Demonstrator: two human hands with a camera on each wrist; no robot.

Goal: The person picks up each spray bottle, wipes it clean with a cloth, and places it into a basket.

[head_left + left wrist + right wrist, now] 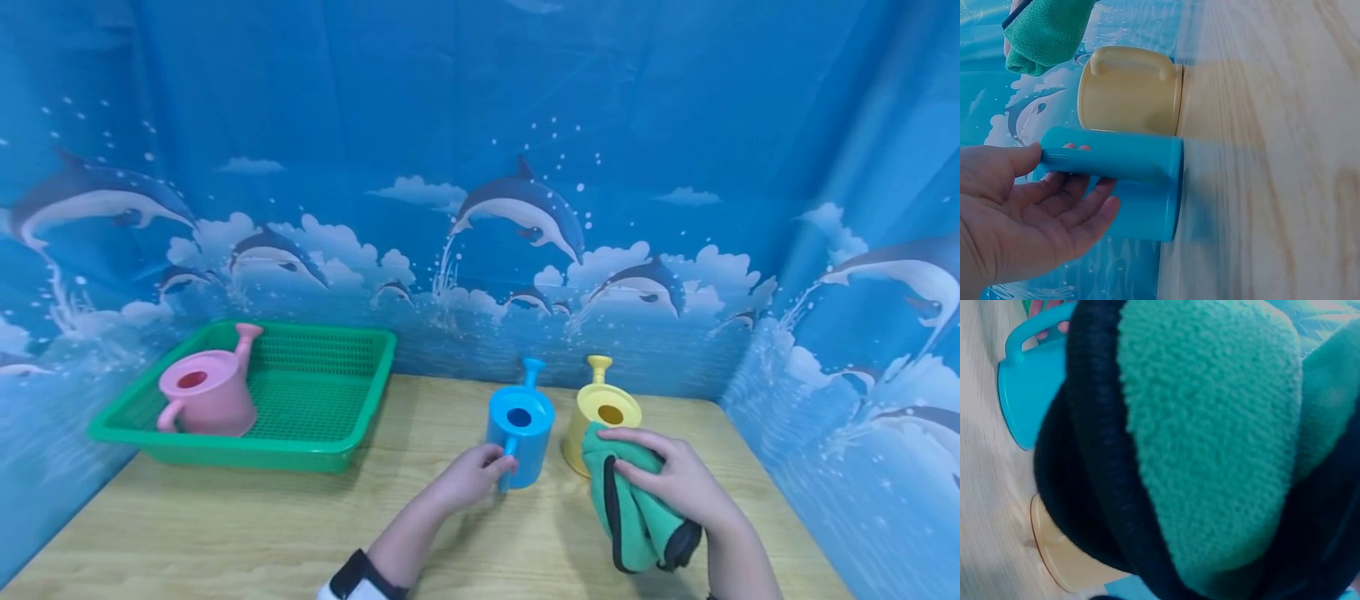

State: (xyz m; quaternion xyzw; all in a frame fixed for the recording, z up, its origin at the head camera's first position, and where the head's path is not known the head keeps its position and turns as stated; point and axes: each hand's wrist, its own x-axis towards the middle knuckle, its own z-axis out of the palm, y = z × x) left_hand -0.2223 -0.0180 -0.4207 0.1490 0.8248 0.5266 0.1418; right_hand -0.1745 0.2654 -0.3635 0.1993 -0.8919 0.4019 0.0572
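Observation:
A blue watering can stands upright on the table, its spout toward the back. My left hand has its fingers round the can's handle, with the thumb at the handle's upper end. Just to the right stands a yellow watering can, also upright. My right hand grips a bunched green cloth with black edging, in front of the yellow can and overlapping its lower right side in the head view. Close up, the cloth fills most of the right wrist view and hides that hand's fingers.
At the back left sits a green plastic basket with a pink watering can inside. The light wooden table meets a blue dolphin-print curtain at its back, and the curtain continues along both sides.

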